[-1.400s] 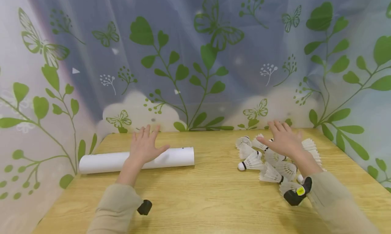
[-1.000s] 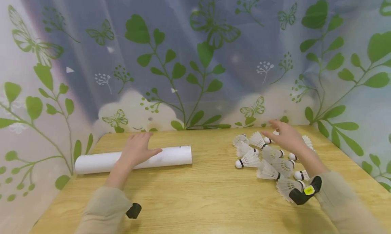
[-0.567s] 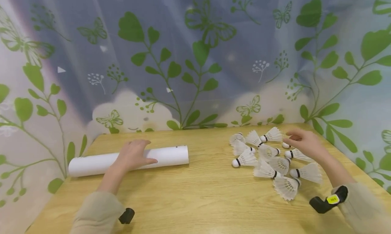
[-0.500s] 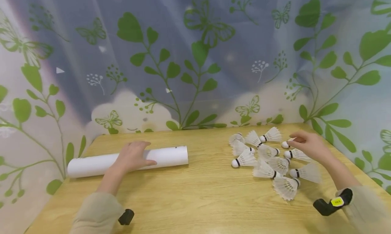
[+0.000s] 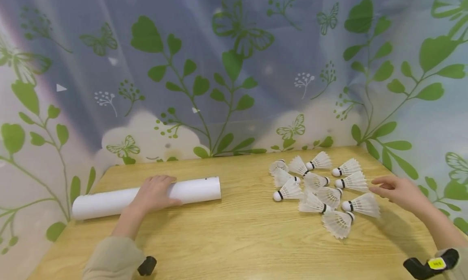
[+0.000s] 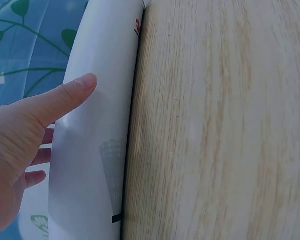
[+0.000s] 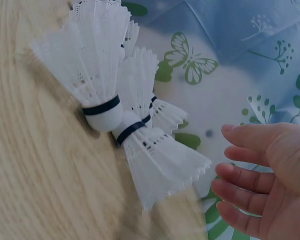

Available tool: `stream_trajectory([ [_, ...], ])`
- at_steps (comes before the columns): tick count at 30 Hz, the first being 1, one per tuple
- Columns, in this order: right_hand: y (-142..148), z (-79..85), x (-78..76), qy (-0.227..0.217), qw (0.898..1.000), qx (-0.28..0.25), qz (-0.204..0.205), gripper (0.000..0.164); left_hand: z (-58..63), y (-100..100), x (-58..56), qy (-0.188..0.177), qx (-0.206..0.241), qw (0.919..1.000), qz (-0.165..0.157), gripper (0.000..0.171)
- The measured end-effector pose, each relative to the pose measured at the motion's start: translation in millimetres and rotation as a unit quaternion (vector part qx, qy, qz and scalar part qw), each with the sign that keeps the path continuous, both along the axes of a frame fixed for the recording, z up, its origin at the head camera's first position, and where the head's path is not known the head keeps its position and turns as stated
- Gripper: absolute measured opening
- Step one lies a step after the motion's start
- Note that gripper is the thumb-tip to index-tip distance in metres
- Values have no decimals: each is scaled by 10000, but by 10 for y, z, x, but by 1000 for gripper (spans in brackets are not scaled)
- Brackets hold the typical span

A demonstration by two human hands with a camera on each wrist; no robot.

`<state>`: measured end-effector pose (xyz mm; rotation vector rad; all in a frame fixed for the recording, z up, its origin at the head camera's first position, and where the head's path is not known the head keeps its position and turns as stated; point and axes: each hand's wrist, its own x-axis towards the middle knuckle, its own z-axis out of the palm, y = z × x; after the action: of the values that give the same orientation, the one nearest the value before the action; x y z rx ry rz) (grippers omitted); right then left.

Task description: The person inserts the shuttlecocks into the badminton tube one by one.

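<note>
A long white shuttlecock tube (image 5: pixel 195 190) lies on its side on the left part of the table, with a printed shuttlecock on its wall (image 6: pixel 95 150) in the left wrist view. My left hand (image 5: pixel 153 194) is around its middle, thumb (image 6: pixel 77 92) on the near side and fingers partly hidden behind it. At the right lies a loose group of several white shuttlecocks (image 5: pixel 330 196) with dark bands. Just right of them my right hand (image 5: pixel 400 192) hovers with loosely bent fingers and nothing in them. In the right wrist view a gap separates its fingertips (image 7: pixel 222 170) from the closest shuttlecock (image 7: pixel 165 160).
The wood-grain table (image 5: pixel 226 243) reaches back to a blue and white curtain (image 5: pixel 175 89) with green leaves and butterflies, which also hangs at both sides. Bare tabletop lies between the tube and the shuttlecocks.
My left hand has come down onto the tube, its spread fingers bending over it. The right hand has moved from above the shuttlecocks to their right side, uncovering them. The head view has shifted slightly.
</note>
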<state>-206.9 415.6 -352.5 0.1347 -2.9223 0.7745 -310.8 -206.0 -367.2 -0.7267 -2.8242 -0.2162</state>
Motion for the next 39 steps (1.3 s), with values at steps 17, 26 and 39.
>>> stream_trajectory([
  [17,34,-142,61,-1260,9858,-1056,355,55,-70,-41,9,103,-266,9996,-15,72],
  [26,32,-220,107,-946,9904,-997,145,45,-56,39,-28,153,-435,9987,-205,70],
  [39,136,-211,115,-734,9928,-922,-214,53,-25,35,-47,182,-293,9992,-185,68],
])
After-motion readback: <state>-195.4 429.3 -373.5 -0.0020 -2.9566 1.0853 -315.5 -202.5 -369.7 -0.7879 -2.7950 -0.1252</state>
